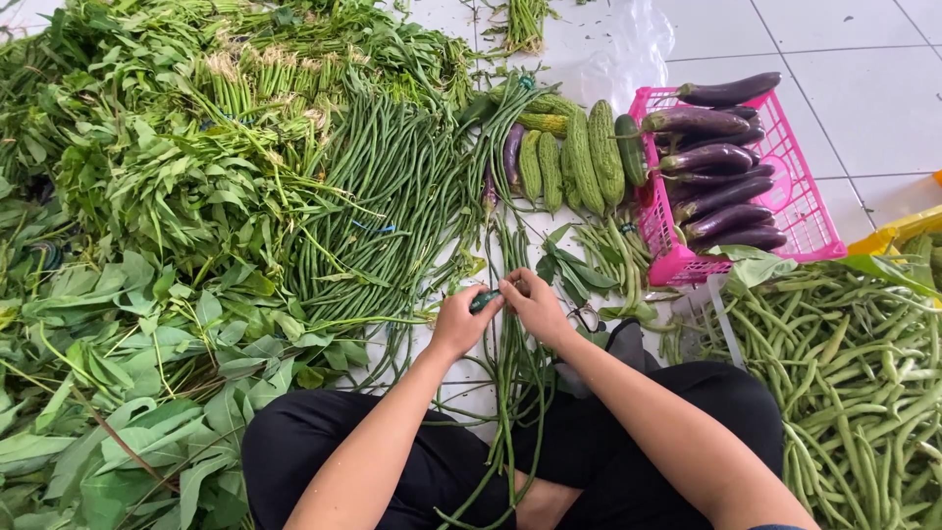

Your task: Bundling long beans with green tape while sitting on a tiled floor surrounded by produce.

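Now L hand [459, 322], R hand [535, 306] pinch long beans [510, 378]; tile gap narrow.

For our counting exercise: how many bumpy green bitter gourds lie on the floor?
6 bitter gourds show: four side by side left of the pink plastic basket, two lying crosswise behind them. More may be hidden under the long green beans.
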